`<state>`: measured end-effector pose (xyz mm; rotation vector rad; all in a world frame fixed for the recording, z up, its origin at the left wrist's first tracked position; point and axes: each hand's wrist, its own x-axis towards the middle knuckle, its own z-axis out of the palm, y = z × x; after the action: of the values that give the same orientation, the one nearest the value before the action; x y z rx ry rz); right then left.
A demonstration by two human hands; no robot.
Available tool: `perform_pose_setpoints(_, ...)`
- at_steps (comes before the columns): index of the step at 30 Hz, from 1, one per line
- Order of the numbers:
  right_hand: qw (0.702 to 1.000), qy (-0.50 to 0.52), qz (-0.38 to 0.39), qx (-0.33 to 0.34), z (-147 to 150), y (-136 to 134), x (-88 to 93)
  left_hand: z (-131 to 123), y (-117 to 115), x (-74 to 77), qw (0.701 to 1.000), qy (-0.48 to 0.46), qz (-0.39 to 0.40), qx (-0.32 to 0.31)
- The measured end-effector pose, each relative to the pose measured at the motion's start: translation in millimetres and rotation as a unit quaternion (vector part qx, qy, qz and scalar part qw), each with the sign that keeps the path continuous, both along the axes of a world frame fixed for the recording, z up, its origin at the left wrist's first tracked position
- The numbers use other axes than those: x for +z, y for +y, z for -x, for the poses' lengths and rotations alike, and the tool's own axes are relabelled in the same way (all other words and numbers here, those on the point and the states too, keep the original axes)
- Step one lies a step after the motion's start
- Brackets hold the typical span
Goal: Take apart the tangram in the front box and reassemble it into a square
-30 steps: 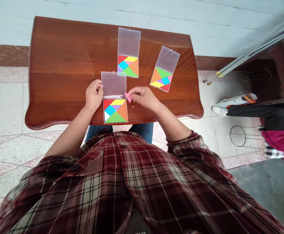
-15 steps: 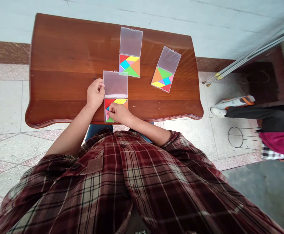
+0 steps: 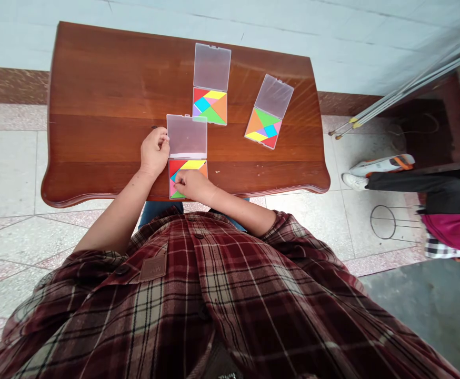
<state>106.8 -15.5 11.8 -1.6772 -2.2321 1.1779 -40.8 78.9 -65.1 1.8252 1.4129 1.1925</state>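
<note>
My left hand (image 3: 155,152) grips the left edge of a clear plastic lid (image 3: 186,137), which stands hinged open from a square tangram case. In that case's tray (image 3: 193,165), bright triangles of red, yellow and orange show. My right hand (image 3: 192,185) lies over the tray's near half and hides most of it. Its fingertips pinch a pink tangram piece (image 3: 172,187) at the tray's left side. Two more open cases with filled tangram trays (image 3: 209,106) (image 3: 262,129) lie farther away, out of reach of my fingers.
All the cases rest on a polished wooden table (image 3: 96,105) with a curved edge. Beyond its right side, a seated person's dark-trousered leg (image 3: 415,181) and white shoe (image 3: 354,181) show. A wire ring stand (image 3: 383,222) and metal rods (image 3: 403,95) are also there.
My right hand has moved left and down from beside the lid onto the near tray, bringing the pink piece into it. My left hand has stayed on the lid.
</note>
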Motion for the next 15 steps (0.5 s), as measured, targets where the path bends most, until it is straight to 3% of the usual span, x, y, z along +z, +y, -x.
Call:
perform_pose_setpoints(8, 0.999, -0.038, -0.038, -0.001, -10.5, 3.0, 13.1, 0.2, -1.0, -0.4, 1.0, 0.001, 0.001, 0.002)
perform_pose_setpoints(15, 0.987, -0.028, -0.069, 0.14, -11.8, -2.3, 11.5, 0.7, 0.8, -4.0, 1.0, -0.008, 0.005, -0.007)
